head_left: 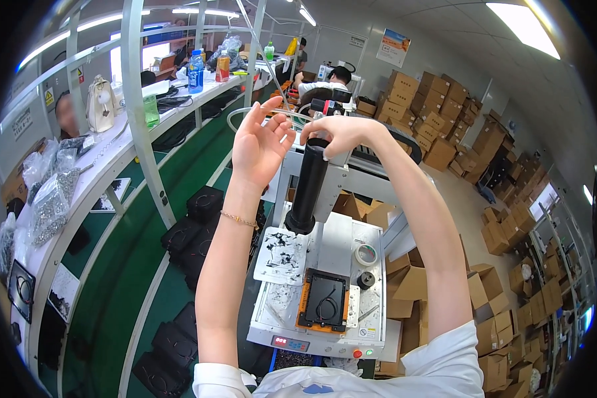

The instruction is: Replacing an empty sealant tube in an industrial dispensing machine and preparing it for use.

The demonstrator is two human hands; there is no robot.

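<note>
1. Where the black tube [310, 182] stands, rising above the machine deck [272, 312] and leaning slightly in this view, its open top lies under the right hand and its lower end over the back part of the deck.
2. Right hand [341, 132]: arched over the tube's rim, thumb at the near side, fingertips at the left; contact at the rim, though whether they grip, one cannot tell.
3. Left hand [262, 149]: palm turned up and inward, fingers loosely curled and spread, holding nothing visible; just left of the tube, a narrow gap between.
4. Forearms: one along each side of the deck, with a wide opening between them.
5. White plate [280, 265], black-smeared: at the deck's left edge, its corner overhanging.
6. Orange fixture [323, 302], with a black panel inside: near the deck's front edge, a strip of deck before it.
7. Tape roll [365, 255] and round black knob [365, 280]: one behind the other along the deck's right side, the knob just beside the fixture.
8. Black boxes [205, 204]: stacked beyond the deck's left edge.
9. Green floor [136, 272]: a long aisle between these and the workbench [99, 159].
10. Cartons [411, 285]: crowding the right side, close by the right forearm.
</note>
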